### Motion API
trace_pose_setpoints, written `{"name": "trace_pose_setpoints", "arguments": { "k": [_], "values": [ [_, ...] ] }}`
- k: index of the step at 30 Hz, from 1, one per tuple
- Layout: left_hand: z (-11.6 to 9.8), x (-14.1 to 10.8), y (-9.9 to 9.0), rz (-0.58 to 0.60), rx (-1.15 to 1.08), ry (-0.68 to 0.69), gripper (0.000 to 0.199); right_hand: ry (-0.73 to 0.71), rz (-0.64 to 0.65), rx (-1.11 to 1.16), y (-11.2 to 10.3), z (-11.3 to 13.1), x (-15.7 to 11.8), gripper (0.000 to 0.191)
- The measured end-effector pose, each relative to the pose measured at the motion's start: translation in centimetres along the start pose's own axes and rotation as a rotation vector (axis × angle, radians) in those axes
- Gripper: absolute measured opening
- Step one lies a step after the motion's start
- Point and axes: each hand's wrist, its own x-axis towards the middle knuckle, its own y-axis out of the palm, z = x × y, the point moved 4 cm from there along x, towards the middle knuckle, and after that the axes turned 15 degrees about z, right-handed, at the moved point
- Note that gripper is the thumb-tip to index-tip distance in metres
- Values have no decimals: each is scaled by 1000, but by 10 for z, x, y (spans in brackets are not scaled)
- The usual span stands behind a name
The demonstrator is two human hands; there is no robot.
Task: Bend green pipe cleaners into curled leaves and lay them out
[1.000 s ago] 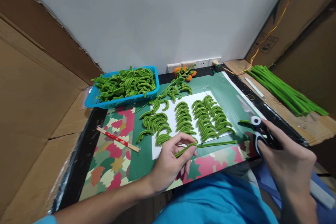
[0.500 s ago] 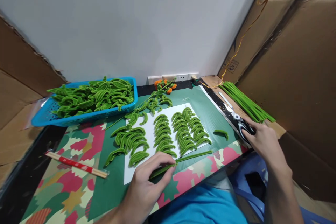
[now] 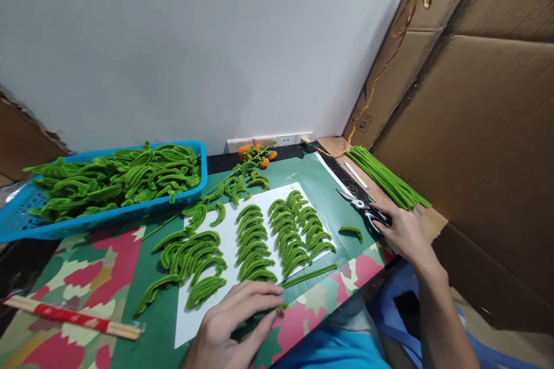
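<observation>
My left hand (image 3: 242, 323) is closed on a green fuzzy piece, whose tip (image 3: 282, 307) pokes out between thumb and fingers. Just beyond it, a straight green fuzzy stem (image 3: 309, 275) lies along the front of the mat. At the right, my right hand (image 3: 400, 230) has its fingers on the black handles of the scissors (image 3: 372, 216), whose blades are parted and point away to the left. Curved green pieces (image 3: 251, 242) lie in columns on a white sheet (image 3: 188, 323). One curved piece (image 3: 351, 233) lies apart on the green mat (image 3: 320, 173).
A blue basket (image 3: 203, 170) heaped with green pieces stands at the left. Wrapped chopsticks (image 3: 71, 317) lie in front of it. Orange flowers (image 3: 257, 154) are at the back, near wall sockets. Green stems (image 3: 387, 176) and a white pen (image 3: 357, 176) lie at the right.
The view has turned to the right. My right hand and the scissors have come off the table's right edge strip toward the mat. Less of the piece in my left hand shows.
</observation>
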Motion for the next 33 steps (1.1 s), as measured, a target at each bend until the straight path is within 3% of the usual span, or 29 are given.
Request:
{"name": "trace_pose_setpoints", "arguments": {
  "k": [4, 14, 20, 22, 24, 27, 28, 31, 33],
  "values": [
    [-8, 1, -4, -20, -34, 47, 32, -2, 39, -19, -6, -1, -1, 45],
    [-22, -8, -8, -8, -198, 11, 27, 45, 57, -32, -1, 7, -3, 41],
    [-19, -8, -5, 36, -224, -88, 19, 15, 18, -29, -8, 17, -16, 32],
    [-19, -9, -2, 69, -252, -96, 16, -24, -38, -6, -15, 35, -33, 32],
    [-19, -10, 2, 127, -287, -118, 21, -267, -123, 171, -21, 70, -57, 29],
    [-21, -8, 6, 232, -327, -155, 37, -701, 26, 436, -20, 133, -95, 30],
    [-22, -6, 7, 278, -338, -169, 41, -784, 115, 498, -16, 151, -106, 31],
    [-26, -4, 9, 385, -353, -190, 44, -854, 223, 619, -2, 188, -124, 21],
    [-29, -5, 9, 404, -336, -163, 43, -854, 220, 648, 8, 201, -127, 14]
  ]
}}
